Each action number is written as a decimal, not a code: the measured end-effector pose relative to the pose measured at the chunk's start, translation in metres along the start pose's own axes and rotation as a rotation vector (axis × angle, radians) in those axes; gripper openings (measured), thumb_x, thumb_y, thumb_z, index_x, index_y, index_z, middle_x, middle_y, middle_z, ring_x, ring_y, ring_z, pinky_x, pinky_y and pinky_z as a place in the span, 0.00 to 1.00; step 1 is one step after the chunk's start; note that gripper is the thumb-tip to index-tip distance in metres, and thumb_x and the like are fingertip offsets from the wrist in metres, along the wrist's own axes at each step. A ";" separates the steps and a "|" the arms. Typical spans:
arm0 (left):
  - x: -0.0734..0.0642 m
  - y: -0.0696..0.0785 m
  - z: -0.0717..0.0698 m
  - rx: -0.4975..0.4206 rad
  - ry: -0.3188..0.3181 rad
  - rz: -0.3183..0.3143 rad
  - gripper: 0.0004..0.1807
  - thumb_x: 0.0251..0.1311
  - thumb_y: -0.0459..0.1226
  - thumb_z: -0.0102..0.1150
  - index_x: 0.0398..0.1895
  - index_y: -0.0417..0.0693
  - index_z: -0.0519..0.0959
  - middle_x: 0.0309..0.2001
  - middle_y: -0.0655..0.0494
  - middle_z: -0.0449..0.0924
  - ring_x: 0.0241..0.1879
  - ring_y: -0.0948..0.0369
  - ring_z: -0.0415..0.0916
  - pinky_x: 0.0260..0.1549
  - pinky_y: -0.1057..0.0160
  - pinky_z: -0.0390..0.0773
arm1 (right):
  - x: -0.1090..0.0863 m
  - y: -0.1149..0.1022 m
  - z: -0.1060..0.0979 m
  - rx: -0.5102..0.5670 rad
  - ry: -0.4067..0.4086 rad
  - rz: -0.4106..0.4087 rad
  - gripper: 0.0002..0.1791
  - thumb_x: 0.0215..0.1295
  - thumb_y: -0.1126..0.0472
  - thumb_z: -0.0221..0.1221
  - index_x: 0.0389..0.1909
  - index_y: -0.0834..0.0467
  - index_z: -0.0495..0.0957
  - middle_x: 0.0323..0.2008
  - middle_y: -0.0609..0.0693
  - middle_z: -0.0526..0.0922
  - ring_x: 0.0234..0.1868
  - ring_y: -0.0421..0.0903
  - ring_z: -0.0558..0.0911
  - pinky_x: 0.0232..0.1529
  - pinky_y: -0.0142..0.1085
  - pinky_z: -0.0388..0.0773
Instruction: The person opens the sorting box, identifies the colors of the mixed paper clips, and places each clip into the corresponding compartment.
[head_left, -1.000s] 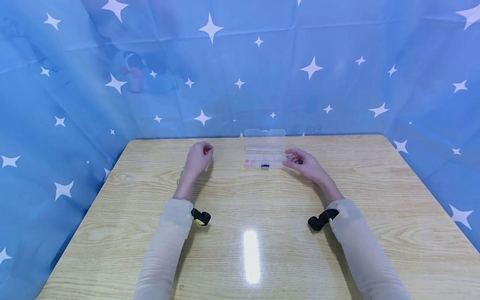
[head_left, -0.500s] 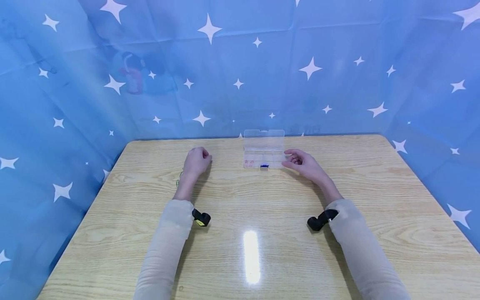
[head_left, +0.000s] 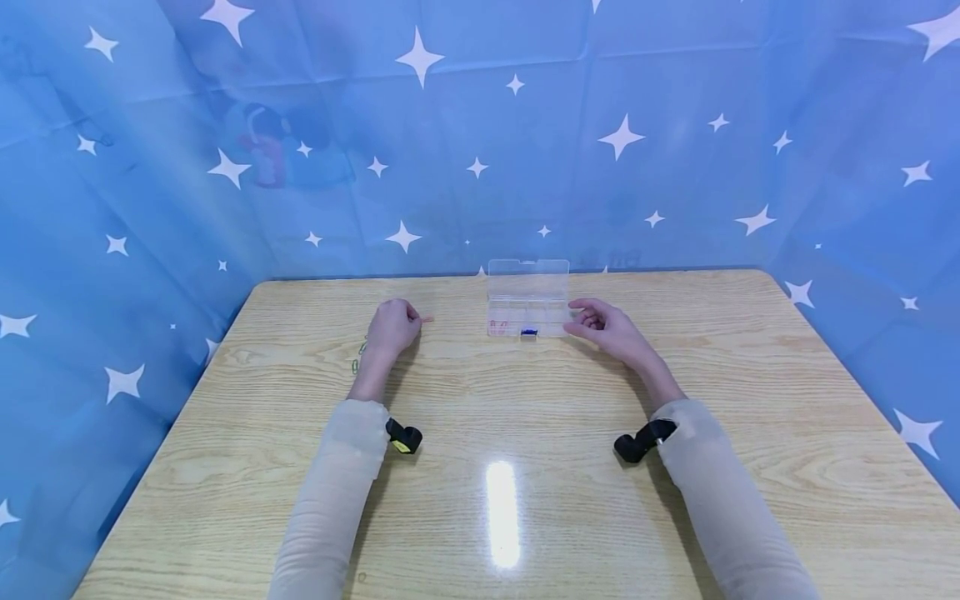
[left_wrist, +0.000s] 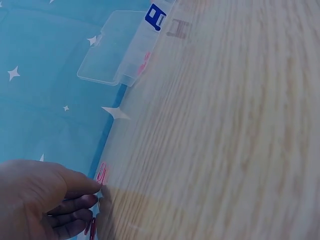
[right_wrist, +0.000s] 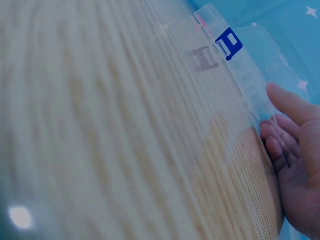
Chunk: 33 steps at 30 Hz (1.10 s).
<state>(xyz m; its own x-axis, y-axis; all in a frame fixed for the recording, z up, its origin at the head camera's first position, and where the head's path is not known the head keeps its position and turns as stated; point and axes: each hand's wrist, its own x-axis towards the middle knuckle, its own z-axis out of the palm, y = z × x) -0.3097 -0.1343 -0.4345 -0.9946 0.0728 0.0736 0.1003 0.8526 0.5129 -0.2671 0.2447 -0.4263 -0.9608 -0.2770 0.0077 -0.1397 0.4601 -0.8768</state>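
My left hand (head_left: 393, 328) pinches a pink paper clip (left_wrist: 101, 173) between thumb and forefinger, low over the table's far left part. Its looped end sticks out past the fingertips, toward the box. Dark red paper clips (left_wrist: 92, 228) show below the curled fingers in the left wrist view. A clear plastic divided box (head_left: 529, 318) stands at the back with its lid raised. Several pink clips (head_left: 498, 326) lie in its left front compartment. Beside the box's right end, my right hand (head_left: 609, 330) has thumb and forefinger apart, their tips right at its edge, the other fingers loosely bent.
Green paper clips (head_left: 356, 367) lie on the wooden table (head_left: 570, 500), left of my left wrist. The box's blue latch (head_left: 529, 332) faces me. A blue star-printed curtain (head_left: 480, 125) hangs right behind the table's far edge.
The left hand has shifted slightly down and nearer to me, and the pink paper clip now shows beyond its fingertips. The right hand and the box have stayed in place.
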 end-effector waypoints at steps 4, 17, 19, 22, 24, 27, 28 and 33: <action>0.000 -0.001 0.000 -0.017 -0.006 0.009 0.10 0.68 0.32 0.57 0.42 0.35 0.85 0.43 0.40 0.85 0.44 0.47 0.82 0.43 0.51 0.82 | 0.000 0.000 0.000 -0.001 0.001 0.002 0.30 0.72 0.59 0.61 0.69 0.68 0.67 0.48 0.61 0.77 0.42 0.52 0.75 0.39 0.35 0.74; -0.002 0.008 0.001 -0.179 0.049 0.123 0.08 0.68 0.31 0.56 0.41 0.36 0.84 0.38 0.44 0.83 0.37 0.51 0.80 0.41 0.54 0.81 | 0.001 0.000 0.000 -0.016 0.007 -0.003 0.30 0.72 0.59 0.62 0.68 0.69 0.67 0.48 0.62 0.77 0.42 0.53 0.75 0.38 0.33 0.74; -0.002 0.012 0.000 -0.218 0.053 0.149 0.08 0.68 0.31 0.57 0.41 0.35 0.84 0.38 0.44 0.83 0.38 0.51 0.79 0.41 0.54 0.80 | 0.001 0.000 0.000 -0.016 0.008 -0.002 0.30 0.72 0.59 0.62 0.68 0.69 0.67 0.48 0.62 0.77 0.42 0.53 0.75 0.38 0.32 0.74; -0.004 0.019 -0.001 -0.258 0.066 0.188 0.07 0.68 0.30 0.58 0.40 0.35 0.84 0.37 0.43 0.83 0.37 0.51 0.79 0.41 0.56 0.80 | 0.007 0.015 0.000 -0.017 0.016 -0.005 0.31 0.72 0.56 0.62 0.69 0.66 0.67 0.48 0.61 0.77 0.42 0.51 0.75 0.39 0.32 0.74; -0.005 0.025 -0.001 -0.280 0.070 0.204 0.06 0.67 0.30 0.59 0.40 0.35 0.84 0.37 0.44 0.83 0.37 0.52 0.78 0.40 0.57 0.80 | 0.011 0.026 0.000 -0.018 0.023 -0.008 0.32 0.71 0.53 0.63 0.70 0.64 0.68 0.48 0.60 0.77 0.43 0.50 0.75 0.40 0.33 0.74; -0.006 0.033 -0.001 -0.308 0.068 0.220 0.06 0.67 0.29 0.59 0.40 0.35 0.84 0.37 0.44 0.83 0.37 0.53 0.78 0.40 0.58 0.80 | 0.015 0.036 0.001 -0.022 0.029 -0.008 0.33 0.71 0.50 0.63 0.70 0.60 0.68 0.49 0.58 0.77 0.43 0.49 0.75 0.40 0.33 0.73; -0.006 0.035 -0.001 -0.317 0.065 0.225 0.06 0.67 0.29 0.59 0.40 0.35 0.84 0.38 0.44 0.83 0.37 0.53 0.78 0.41 0.58 0.80 | 0.015 0.035 0.001 -0.018 0.027 -0.005 0.32 0.71 0.50 0.63 0.70 0.61 0.68 0.49 0.58 0.77 0.43 0.49 0.75 0.40 0.33 0.73; -0.006 0.045 0.003 -0.334 0.046 0.245 0.05 0.67 0.30 0.60 0.39 0.36 0.84 0.38 0.45 0.83 0.37 0.54 0.79 0.40 0.60 0.80 | 0.009 0.017 0.001 0.000 0.011 0.004 0.31 0.71 0.56 0.63 0.69 0.66 0.67 0.48 0.61 0.77 0.42 0.51 0.75 0.39 0.34 0.74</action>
<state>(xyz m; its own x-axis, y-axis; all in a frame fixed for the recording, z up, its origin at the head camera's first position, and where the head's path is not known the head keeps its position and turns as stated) -0.2996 -0.0943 -0.4145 -0.9390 0.2226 0.2623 0.3440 0.5976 0.7243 -0.2781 0.2496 -0.4416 -0.9639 -0.2660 0.0099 -0.1363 0.4612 -0.8768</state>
